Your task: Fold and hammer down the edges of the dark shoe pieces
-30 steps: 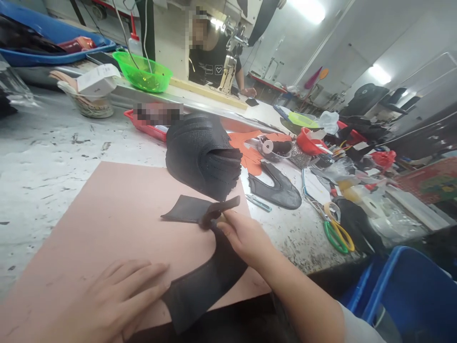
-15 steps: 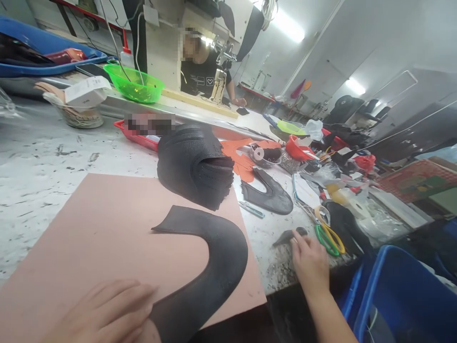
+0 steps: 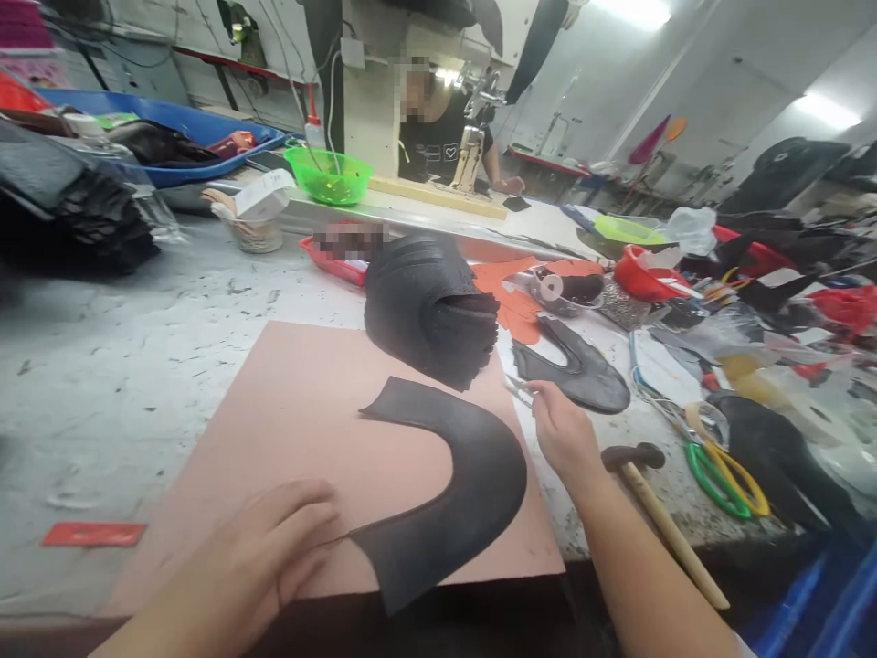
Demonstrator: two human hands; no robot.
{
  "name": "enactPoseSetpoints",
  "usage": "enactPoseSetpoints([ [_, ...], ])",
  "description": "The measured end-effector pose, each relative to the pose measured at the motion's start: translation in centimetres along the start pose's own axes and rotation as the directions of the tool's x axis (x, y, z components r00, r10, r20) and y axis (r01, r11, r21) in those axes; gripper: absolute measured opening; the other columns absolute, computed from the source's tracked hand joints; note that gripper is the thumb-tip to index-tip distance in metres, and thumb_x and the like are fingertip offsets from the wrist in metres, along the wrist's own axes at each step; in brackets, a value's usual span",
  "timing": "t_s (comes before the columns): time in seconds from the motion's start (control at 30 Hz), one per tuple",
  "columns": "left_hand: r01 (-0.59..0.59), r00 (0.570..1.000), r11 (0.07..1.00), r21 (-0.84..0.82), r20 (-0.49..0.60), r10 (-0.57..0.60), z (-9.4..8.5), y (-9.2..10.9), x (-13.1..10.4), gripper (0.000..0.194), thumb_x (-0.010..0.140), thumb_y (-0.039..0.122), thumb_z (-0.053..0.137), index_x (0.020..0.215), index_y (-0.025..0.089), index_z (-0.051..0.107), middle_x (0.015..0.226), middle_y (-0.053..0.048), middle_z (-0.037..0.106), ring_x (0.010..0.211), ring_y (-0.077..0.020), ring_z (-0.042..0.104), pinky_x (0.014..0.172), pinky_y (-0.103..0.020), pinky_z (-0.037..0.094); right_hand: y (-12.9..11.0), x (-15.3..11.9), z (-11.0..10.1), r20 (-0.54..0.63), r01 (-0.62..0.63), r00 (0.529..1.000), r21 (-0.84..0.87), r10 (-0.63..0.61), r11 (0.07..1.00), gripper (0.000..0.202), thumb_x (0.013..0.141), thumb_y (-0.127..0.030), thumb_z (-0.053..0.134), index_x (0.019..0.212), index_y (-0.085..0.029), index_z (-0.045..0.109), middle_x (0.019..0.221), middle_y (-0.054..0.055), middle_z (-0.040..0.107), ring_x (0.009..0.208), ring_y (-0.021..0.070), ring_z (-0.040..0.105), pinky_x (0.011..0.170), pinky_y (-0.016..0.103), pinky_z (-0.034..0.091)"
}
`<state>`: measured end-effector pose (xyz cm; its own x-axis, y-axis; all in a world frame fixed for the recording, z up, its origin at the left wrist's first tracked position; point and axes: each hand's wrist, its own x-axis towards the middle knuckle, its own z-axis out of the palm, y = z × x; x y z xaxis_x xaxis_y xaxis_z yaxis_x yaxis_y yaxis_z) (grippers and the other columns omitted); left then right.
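Note:
A U-shaped black leather piece [image 3: 483,484] lies on a pinkish board [image 3: 301,411], one end reaching over its front edge. Beside that end, my left hand [image 3: 288,530] is closed, with a thin dark thread [image 3: 339,539] running from its fingers to the leather's edge. My right hand [image 3: 565,434] pinches a slim pale metal tool [image 3: 519,391] at the board's right edge; its exact kind is partly hidden by the fingers. To the right of my right wrist rests a hammer [image 3: 637,457] with a wooden handle. A stack of black leather pieces [image 3: 428,311] sits behind.
Another U-shaped piece [image 3: 596,379] lies at right, near scissors [image 3: 726,480] with green and yellow handles. A red strip [image 3: 94,534] lies at left. Behind stand a green basket [image 3: 329,178] and a sewing machine [image 3: 472,146], with a person [image 3: 431,142] beyond it.
My right hand has let go of the hammer, moved up and left, and taken hold of the slim tool. My left hand stays by the leather's end. The view has swung left.

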<state>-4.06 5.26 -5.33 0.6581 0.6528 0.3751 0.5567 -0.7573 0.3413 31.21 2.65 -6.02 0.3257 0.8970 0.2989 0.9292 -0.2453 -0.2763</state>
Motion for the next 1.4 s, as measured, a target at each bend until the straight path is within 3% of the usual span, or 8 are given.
enactPoseSetpoints([
  [0.07,-0.063,0.998,0.998,0.023,0.011,0.062,-0.4,-0.3,0.3,0.032,0.093,0.039,0.039,0.081,0.027,0.067,0.096,0.000,0.067,0.083,-0.0127,0.066,0.073,-0.017,0.053,-3.9,-2.2,-1.4,0.133,0.099,0.985,0.122,-0.115,0.988,0.026,0.090,-0.028,0.034,0.099,-0.022,0.058,0.075,0.001,0.067,0.064,0.0177,0.062,0.057,0.026,0.042],
  [0.13,-0.077,0.997,0.996,0.039,0.003,0.077,-0.5,-0.4,0.3,0.033,0.093,0.031,0.038,0.075,0.024,0.065,0.094,-0.002,0.067,0.082,-0.0137,0.065,0.072,-0.020,0.053,-7.7,-4.5,-2.4,0.266,0.294,0.895,0.251,-0.358,0.922,0.019,0.089,-0.033,0.043,0.096,-0.022,0.057,0.077,-0.001,0.067,0.063,0.0163,0.061,0.054,0.025,0.039],
  [0.27,-0.076,0.997,0.997,-0.021,-0.036,0.075,-0.3,-0.1,-0.1,0.028,0.091,0.023,0.039,0.077,0.021,0.063,0.094,-0.003,0.066,0.082,-0.0135,0.064,0.071,-0.021,0.053,-12.4,-7.3,-2.4,0.253,0.569,0.741,0.255,-0.622,0.782,0.010,0.085,-0.030,0.056,0.083,-0.020,0.055,0.070,-0.001,0.063,0.055,0.0157,0.056,0.049,0.027,0.032],
  [0.57,-0.088,0.994,0.983,-0.164,-0.071,0.077,0.3,-0.2,-0.6,0.020,0.091,0.019,0.043,0.086,0.021,0.062,0.094,-0.004,0.063,0.083,-0.0134,0.060,0.071,-0.022,0.050,-14.3,-7.2,-1.9,0.202,0.679,0.698,0.117,-0.687,0.725,0.019,0.075,-0.026,0.069,0.071,-0.020,0.052,0.061,-0.003,0.056,0.048,0.0140,0.050,0.044,0.028,0.025],
  [0.9,-0.101,0.993,0.975,-0.195,-0.077,0.088,0.0,-0.1,-0.5,0.022,0.091,0.017,0.043,0.086,0.021,0.064,0.091,-0.004,0.062,0.081,-0.0142,0.059,0.069,-0.023,0.050,-14.7,-7.4,-1.6,0.199,0.690,0.687,0.124,-0.699,0.713,0.015,0.083,-0.025,0.058,0.070,-0.019,0.053,0.061,-0.003,0.055,0.048,0.0138,0.049,0.044,0.028,0.024],
  [1.07,-0.037,0.999,0.959,-0.281,-0.038,0.027,0.0,-0.3,-0.7,0.021,0.090,0.015,0.043,0.095,0.023,0.062,0.090,-0.002,0.060,0.081,-0.0119,0.058,0.070,-0.019,0.049,-14.1,-6.2,0.0,0.137,0.623,0.750,0.187,-0.648,0.760,0.020,0.090,-0.027,0.047,0.074,-0.019,0.056,0.062,-0.002,0.057,0.051,0.0134,0.050,0.047,0.028,0.027],
  [1.27,0.049,0.998,0.951,-0.306,0.051,-0.035,-0.6,-0.2,-0.4,0.023,0.091,0.019,0.041,0.076,0.019,0.058,0.077,-0.001,0.056,0.069,-0.0103,0.056,0.062,-0.016,0.046,-13.9,-3.4,2.2,0.058,0.624,0.770,0.139,-0.635,0.769,0.026,0.081,-0.037,0.063,0.101,-0.021,0.062,0.099,0.007,0.064,0.088,0.0226,0.055,0.078,0.036,0.041],
  [1.4,-0.046,0.999,0.970,-0.240,0.012,0.050,-0.3,-0.9,-0.4,0.021,0.090,0.024,0.044,0.076,0.023,0.060,0.076,0.000,0.059,0.067,-0.0102,0.058,0.060,-0.014,0.047,-10.0,-3.0,1.0,0.042,0.395,0.917,0.029,-0.396,0.918,0.044,0.082,-0.029,0.061,0.123,-0.014,0.052,0.124,0.017,0.054,0.113,0.0291,0.049,0.094,0.043,0.038],
])
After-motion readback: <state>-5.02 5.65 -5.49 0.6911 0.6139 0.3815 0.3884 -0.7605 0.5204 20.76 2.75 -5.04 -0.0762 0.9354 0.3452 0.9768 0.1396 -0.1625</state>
